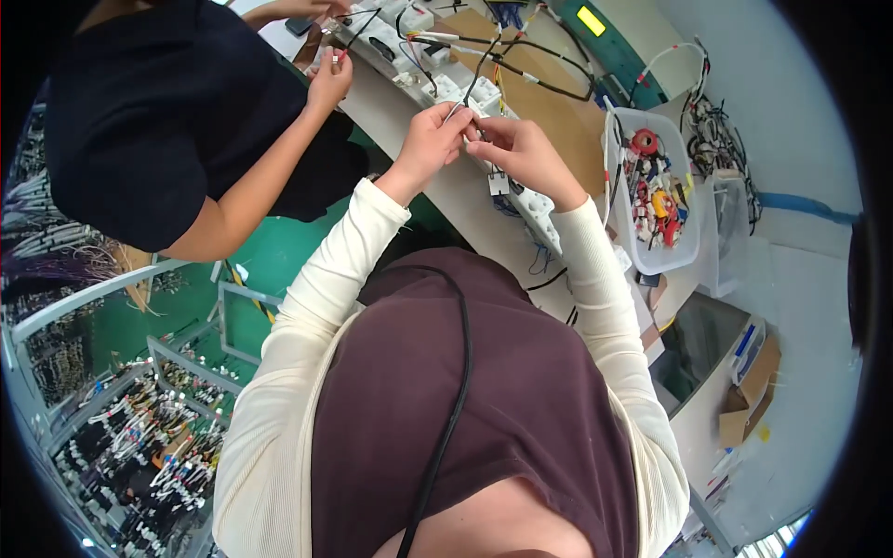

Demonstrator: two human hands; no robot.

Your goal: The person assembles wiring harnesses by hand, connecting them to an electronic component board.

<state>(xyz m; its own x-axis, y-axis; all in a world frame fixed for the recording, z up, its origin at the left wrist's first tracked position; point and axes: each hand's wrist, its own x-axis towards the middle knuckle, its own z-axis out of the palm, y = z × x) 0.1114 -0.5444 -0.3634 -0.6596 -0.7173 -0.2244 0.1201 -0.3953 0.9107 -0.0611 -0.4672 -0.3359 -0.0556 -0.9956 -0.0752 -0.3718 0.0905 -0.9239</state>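
My left hand [430,147] and my right hand [526,156] meet over a white fixture strip [538,216] on the bench. A black cable [481,70] runs down from the wiring above into the fingers of both hands. The left thumb and forefinger are pinched by the cable's end; a thin light sliver shows there, too small to name. My right fingers are closed on the cable just beside them. White connector blocks [482,94] sit on the fixture right behind my fingertips. A small white tag-like piece [499,183] is beneath my right hand.
A clear bin [690,244] of red, yellow and white connectors stands at right. Behind are a green test unit [621,58] with a lit display and looped harness cables [563,86]. Close at left, a co-worker in dark clothes [177,121] handles parts. Metal racks [191,363] of cables stand lower left.
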